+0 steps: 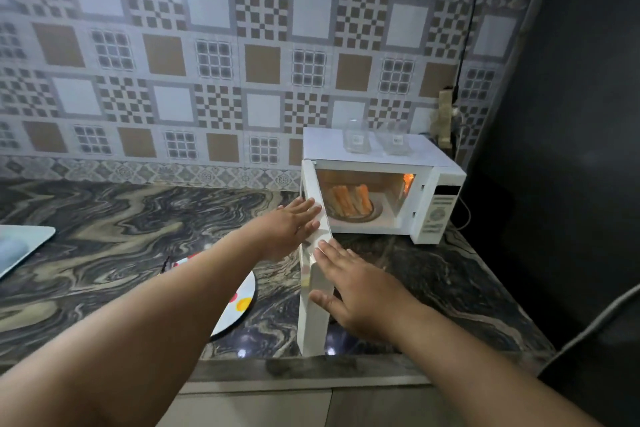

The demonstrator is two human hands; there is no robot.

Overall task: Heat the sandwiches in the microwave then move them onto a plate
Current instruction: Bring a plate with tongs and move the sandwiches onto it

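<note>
White boxy microwave (381, 163), flat-fingered hands (360, 291) against its smooth open door (313, 305).

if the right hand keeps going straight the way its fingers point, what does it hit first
The right hand points up-left and its fingertips already seem to touch the open microwave door, so the door comes first; depth is uncertain.
</note>
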